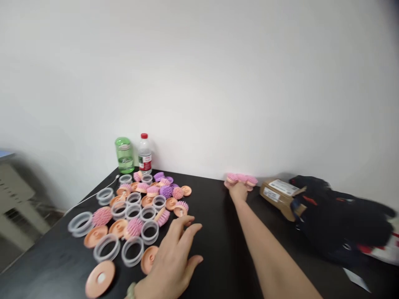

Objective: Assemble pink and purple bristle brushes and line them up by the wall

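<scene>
My left hand (pixel 174 255) hovers over the black table with its fingers apart, holding nothing. Beside it lie clear plastic rings (pixel 150 231), peach round caps (pixel 149 258) and pink bristled brush heads (pixel 134 226). Purple bristled heads (pixel 166 191) are mixed in farther back. My right hand (pixel 239 192) stretches to the far edge by the wall, where pink scrub brushes (pixel 232 177) stand in a row. Its fingers close around one brush in that row, with the fingertips partly hidden.
A green bottle (pixel 125 155) and a red-capped water bottle (pixel 145 154) stand at the back left. A white cable (pixel 93 195) runs over the left edge. To the right are a cardboard box (pixel 279 197) and a dark bag (pixel 339 224). The wall borders the table's back.
</scene>
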Motion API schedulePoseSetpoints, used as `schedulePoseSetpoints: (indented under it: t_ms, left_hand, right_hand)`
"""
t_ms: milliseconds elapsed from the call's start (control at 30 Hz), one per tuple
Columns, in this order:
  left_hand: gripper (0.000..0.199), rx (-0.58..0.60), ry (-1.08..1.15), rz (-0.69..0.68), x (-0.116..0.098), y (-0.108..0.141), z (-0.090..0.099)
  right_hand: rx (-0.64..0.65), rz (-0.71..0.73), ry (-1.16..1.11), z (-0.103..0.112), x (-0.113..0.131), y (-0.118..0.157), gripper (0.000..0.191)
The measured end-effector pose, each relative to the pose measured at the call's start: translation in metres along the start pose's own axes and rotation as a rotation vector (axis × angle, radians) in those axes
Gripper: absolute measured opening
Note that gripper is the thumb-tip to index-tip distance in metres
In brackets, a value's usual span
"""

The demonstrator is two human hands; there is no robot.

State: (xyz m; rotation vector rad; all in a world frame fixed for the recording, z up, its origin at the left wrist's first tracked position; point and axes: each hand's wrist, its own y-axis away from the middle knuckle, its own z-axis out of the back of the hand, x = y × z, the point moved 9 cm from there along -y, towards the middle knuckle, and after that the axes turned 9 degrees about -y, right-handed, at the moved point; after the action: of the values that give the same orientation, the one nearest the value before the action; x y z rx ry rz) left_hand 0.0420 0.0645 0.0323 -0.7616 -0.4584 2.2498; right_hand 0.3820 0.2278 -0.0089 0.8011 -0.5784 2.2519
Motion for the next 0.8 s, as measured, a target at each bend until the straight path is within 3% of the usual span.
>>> schedulePoseSetpoints:
  t_ms: [100,167,300,433,500,600,800]
  left_hand:
    - [0.046,0.1,-0.014,-0.039,-0.011,-0.003,-0.005]
    - [0.033,0.169,-0.074,-0.128,-0.02,-0.003,-0.013]
    - [0.009,0.291,-0.245,-0.388,-0.037,0.004,-0.032]
    - [0.008,0.307,-0.309,-0.567,-0.048,0.013,-0.042]
    - [0.013,0.298,-0.29,-0.547,-0.047,0.011,-0.044]
    - [0.016,0.248,-0.222,-0.371,-0.035,0.0,-0.042]
    - [0.006,0.151,-0.267,-0.137,-0.001,-0.017,-0.013]
  right_hand:
    - [0.072,0.004,-0.027,-0.007,0.01,0.013,0.033]
    - [0.175,0.106,-0.071,-0.019,0.031,0.033,0.03]
    - [0.432,0.445,-0.199,-0.044,0.09,0.111,0.021]
    - [0.602,0.721,-0.236,-0.05,0.127,0.195,0.032]
    - [0.657,0.794,-0.221,-0.051,0.132,0.221,0.048]
    - [0.7,0.835,-0.209,-0.051,0.128,0.237,0.063]
    - [0.673,0.773,-0.256,-0.037,0.106,0.227,0.034]
